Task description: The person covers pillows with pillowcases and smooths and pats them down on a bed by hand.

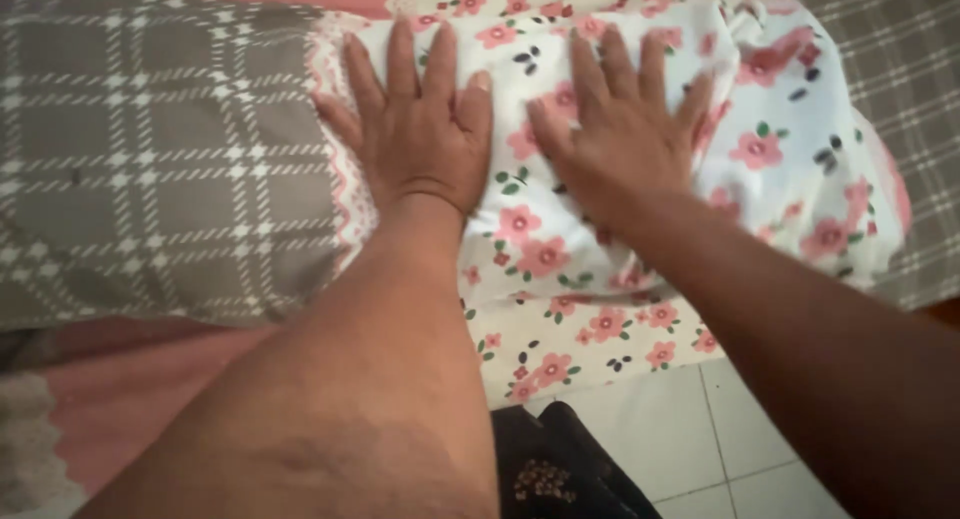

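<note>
A white pillow with pink flowers (780, 169) lies on the bed, in the upper middle of the head view. My left hand (415, 119) rests flat on its left end, fingers spread, palm down. My right hand (620, 119) presses flat on the pillow's middle, fingers spread too. Neither hand holds anything. The pillow's left end overlaps a grey plaid pillow (160, 159) beside it. Both forearms reach up from the bottom of the view and hide part of the bedding.
A floral sheet (590, 349) hangs over the bed's near edge. Pink bedding (130, 389) shows at lower left. Grey checked fabric (910, 69) lies at the upper right. White floor tiles (700, 449) and dark patterned clothing (560, 469) appear at the bottom.
</note>
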